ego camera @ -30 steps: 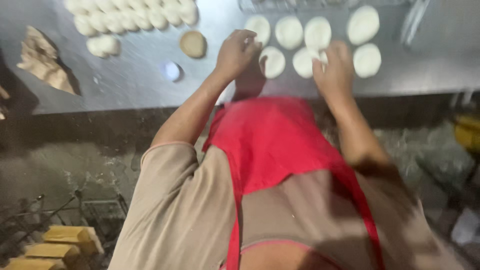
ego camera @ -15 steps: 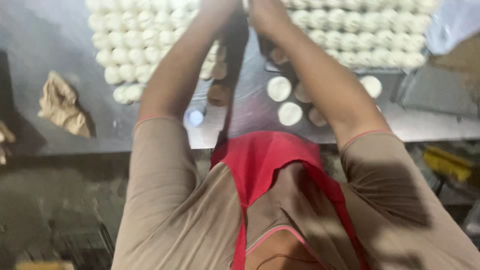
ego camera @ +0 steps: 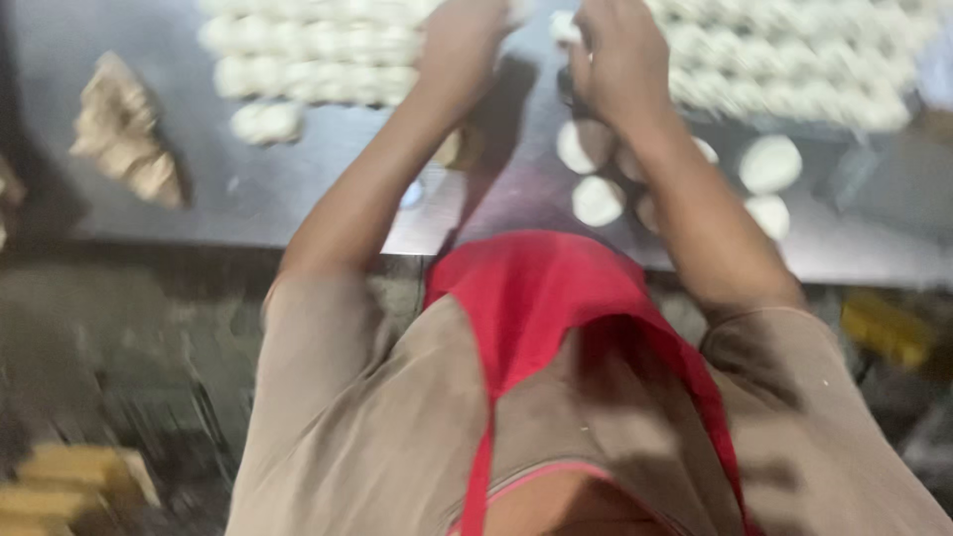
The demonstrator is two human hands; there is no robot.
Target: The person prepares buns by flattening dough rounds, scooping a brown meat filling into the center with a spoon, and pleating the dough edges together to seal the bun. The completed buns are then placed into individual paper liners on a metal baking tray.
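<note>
Both arms reach far over a steel table (ego camera: 298, 203). My left hand (ego camera: 465, 45) is at the frame's top edge, its fingertips cut off, with something white beside them. My right hand (ego camera: 613, 60) is curled, and a small white piece of dough (ego camera: 564, 28) shows at its fingers. Rows of several round dough balls (ego camera: 308, 50) lie left of the hands, and more dough balls (ego camera: 794, 74) lie to the right. Under my right forearm sit flattened dough discs (ego camera: 598, 201), with two more discs (ego camera: 770, 164) further right. The picture is blurred.
A crumpled brown wad (ego camera: 124, 134) lies at the table's left. A small pale cap (ego camera: 412, 195) sits by my left forearm. Below the table edge are a yellow object (ego camera: 884, 328) at the right and yellowish blocks (ego camera: 69, 481) at the lower left.
Both hands have moved from the flattened discs near the table's front up to the rows of dough balls at the far side. The view has shifted forward with them.
</note>
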